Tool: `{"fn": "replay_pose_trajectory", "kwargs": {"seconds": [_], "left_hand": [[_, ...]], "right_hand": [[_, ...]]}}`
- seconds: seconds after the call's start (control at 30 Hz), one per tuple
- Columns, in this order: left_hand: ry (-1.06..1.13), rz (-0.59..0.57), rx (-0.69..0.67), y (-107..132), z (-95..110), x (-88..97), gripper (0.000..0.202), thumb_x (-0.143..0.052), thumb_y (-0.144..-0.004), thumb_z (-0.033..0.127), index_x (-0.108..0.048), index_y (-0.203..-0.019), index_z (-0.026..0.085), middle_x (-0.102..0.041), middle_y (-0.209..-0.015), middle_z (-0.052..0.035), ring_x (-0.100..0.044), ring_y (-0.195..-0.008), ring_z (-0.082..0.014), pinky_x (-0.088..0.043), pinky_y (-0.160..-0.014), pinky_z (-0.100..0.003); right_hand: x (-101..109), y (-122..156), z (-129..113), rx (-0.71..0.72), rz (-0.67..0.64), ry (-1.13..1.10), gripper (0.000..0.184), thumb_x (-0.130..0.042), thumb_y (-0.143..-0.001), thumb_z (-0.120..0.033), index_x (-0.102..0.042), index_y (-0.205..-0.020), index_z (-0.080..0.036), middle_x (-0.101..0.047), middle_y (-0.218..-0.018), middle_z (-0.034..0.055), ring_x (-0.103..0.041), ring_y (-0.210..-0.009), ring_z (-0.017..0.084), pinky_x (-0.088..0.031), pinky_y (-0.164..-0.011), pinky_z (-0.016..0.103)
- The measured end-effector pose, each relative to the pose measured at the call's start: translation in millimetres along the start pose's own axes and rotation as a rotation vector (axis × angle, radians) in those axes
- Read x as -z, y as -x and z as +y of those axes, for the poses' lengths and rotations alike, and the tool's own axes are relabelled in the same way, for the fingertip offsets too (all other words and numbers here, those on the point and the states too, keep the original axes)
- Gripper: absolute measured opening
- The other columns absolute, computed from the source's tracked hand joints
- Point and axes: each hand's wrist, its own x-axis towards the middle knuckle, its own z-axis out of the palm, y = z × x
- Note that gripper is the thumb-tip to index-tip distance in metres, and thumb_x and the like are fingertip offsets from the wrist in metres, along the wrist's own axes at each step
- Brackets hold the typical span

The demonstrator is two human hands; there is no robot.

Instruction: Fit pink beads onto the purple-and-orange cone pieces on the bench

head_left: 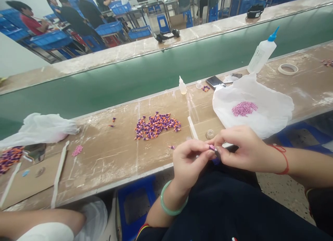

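Head view: both hands (221,152) pinch one tiny purple piece (212,147) (fingertips meeting).

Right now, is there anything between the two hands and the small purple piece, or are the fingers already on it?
Nothing visible stands between. The left hand and the right hand meet at the small purple piece, and fingers of both pinch it, above the table edge.

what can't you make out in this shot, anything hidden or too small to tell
Head view only:
- Tiny purple piece: pinched between left hand and right hand; fingertips hide its shape.
- Purple-and-orange pile: pieces too small to identify.
- Pink beads on the white plastic bag: too small to distinguish.
- Second pile: cut off by left edge.
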Motion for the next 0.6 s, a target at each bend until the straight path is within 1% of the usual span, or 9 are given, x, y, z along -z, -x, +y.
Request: {"fn": "replay_pose_trajectory", "kwargs": {"seconds": [0.2, 0.4, 0.47, 0.6], "left_hand": [[0.003, 0.032, 0.013, -0.6, 0.0, -1.6, 0.013, -0.084, -0.076, 0.022, -0.072, -0.075, 0.017, -0.075, -0.071, -0.0023, -0.070, -0.055, -0.0124, -0.060, -0.055, -0.022], [0.022, 0.017, 0.017, -2.2, 0.7, -1.7, 0.011, -0.083, -0.076, 0.019, -0.073, -0.075, 0.017, -0.074, -0.070, -0.0017, -0.070, -0.054, -0.0116, -0.059, -0.055, -0.020], [0.018, 0.007, 0.023, -2.8, 0.5, -0.7, 0.011, -0.083, -0.077, 0.018, -0.073, -0.075, 0.017, -0.074, -0.071, -0.0020, -0.070, -0.055, -0.0117, -0.059, -0.055, -0.020], [0.020, -0.018, 0.039, -2.0, 0.2, 1.6, 0.009, -0.081, -0.079, 0.019, -0.072, -0.081, 0.017, -0.075, -0.074, -0.0018, -0.071, -0.056, -0.0115, -0.059, -0.057, -0.020]], "right_hand": [[-1.9, -0.3, 1.6, 0.022, 0.001, 0.032, 0.015, -0.055, -0.088, -0.014, -0.064, -0.077, -0.019, -0.074, -0.072, 0.0008, -0.067, -0.061, 0.011, -0.048, -0.057, 0.021], [-4.8, 1.9, 5.1, -0.014, -0.003, 0.055, 0.012, -0.058, -0.087, -0.016, -0.064, -0.079, -0.021, -0.074, -0.073, 0.0019, -0.067, -0.065, 0.014, -0.049, -0.059, 0.023], [-4.2, 1.6, 5.9, -0.018, -0.011, 0.024, 0.011, -0.058, -0.087, -0.016, -0.064, -0.079, -0.021, -0.074, -0.073, 0.0017, -0.067, -0.064, 0.014, -0.049, -0.059, 0.023], [0.4, -0.6, 5.0, -0.080, -0.073, -0.157, 0.014, -0.053, -0.091, -0.015, -0.065, -0.086, -0.019, -0.074, -0.078, 0.0005, -0.068, -0.067, 0.011, -0.050, -0.062, 0.020]]}}
